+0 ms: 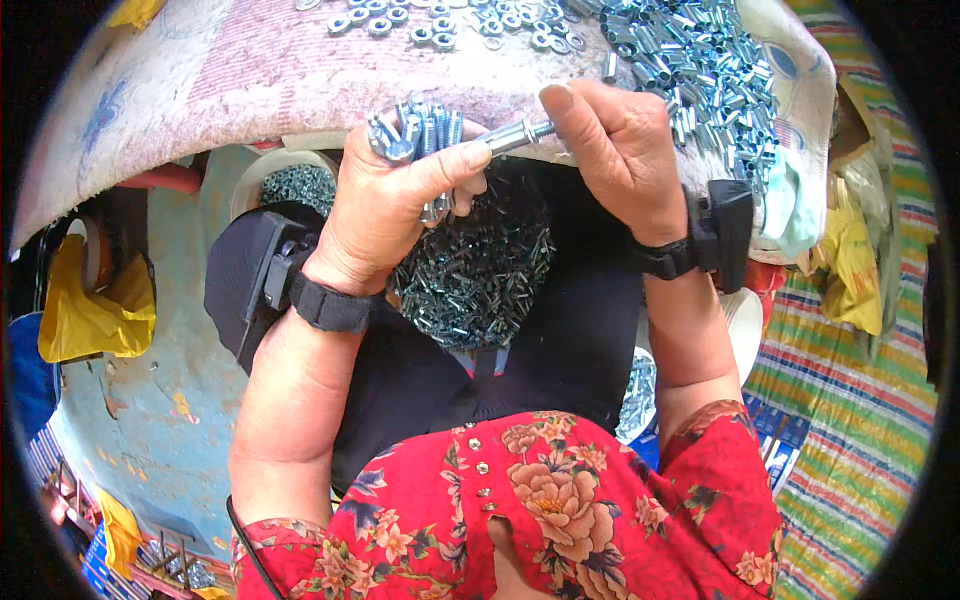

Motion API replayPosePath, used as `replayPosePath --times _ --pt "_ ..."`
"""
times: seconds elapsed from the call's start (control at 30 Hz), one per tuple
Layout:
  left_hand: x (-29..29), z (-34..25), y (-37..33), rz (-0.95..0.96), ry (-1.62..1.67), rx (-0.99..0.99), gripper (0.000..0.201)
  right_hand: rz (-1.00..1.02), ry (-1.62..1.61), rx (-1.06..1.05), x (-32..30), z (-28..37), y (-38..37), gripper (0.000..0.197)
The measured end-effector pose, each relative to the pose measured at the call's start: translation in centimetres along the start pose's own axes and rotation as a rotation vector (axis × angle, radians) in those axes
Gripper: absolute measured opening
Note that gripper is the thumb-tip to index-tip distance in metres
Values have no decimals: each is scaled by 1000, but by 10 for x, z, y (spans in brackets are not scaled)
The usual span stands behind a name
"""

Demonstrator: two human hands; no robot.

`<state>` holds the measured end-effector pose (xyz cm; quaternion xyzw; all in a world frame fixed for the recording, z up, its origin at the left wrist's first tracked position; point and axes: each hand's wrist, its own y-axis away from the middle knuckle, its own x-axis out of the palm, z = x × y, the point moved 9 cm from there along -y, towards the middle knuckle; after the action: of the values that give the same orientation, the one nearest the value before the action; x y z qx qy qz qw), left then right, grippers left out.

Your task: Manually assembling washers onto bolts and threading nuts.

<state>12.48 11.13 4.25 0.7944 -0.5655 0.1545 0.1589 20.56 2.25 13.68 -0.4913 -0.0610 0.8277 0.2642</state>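
Observation:
My left hand (pixel 375 205) is closed round a bunch of shiny metal bolts (pixel 430 130), their ends sticking up above the fingers. Between its thumb and fingers it also pinches one sleeved bolt (pixel 512 137), which points right. At the threaded end of that bolt, my right hand (pixel 625 145) has thumb and fingers closed on the tip; whether a small part sits inside the fingers is hidden. Both hands are just over the near edge of the cloth-covered table (pixel 250 80). Below them, a heap of small dark metal pieces (pixel 480 280) lies at my lap.
Nuts and washers (pixel 430 25) lie scattered at the back of the table. A pile of metal sleeves (pixel 715 80) covers its right side. A white bucket of metal parts (pixel 290 185) stands beyond my left wrist. Another white container (pixel 640 395) is beside my right forearm. Striped sheeting (pixel 850 400) covers the right floor.

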Motion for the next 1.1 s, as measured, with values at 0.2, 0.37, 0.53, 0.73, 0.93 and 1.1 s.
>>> replayPosePath --times 0.2,0.37,0.53,0.73,0.93,1.1 --pt "9 -5 -7 46 91 67 20 -398 -598 143 -20 -38 -4 49" --pt "5 -5 -8 -49 55 103 15 -1324 -896 243 -5 -20 -12 17" --pt "-35 -4 -6 -333 342 50 7 -156 -1194 65 47 74 33 96" --pt "-22 -16 -9 -160 318 163 9 -300 -1166 301 19 0 19 57" --pt "-12 -21 -5 -118 281 182 10 -141 -1350 347 52 39 33 40" --pt "-14 -10 -6 -28 60 59 12 134 -1161 292 50 50 54 19"
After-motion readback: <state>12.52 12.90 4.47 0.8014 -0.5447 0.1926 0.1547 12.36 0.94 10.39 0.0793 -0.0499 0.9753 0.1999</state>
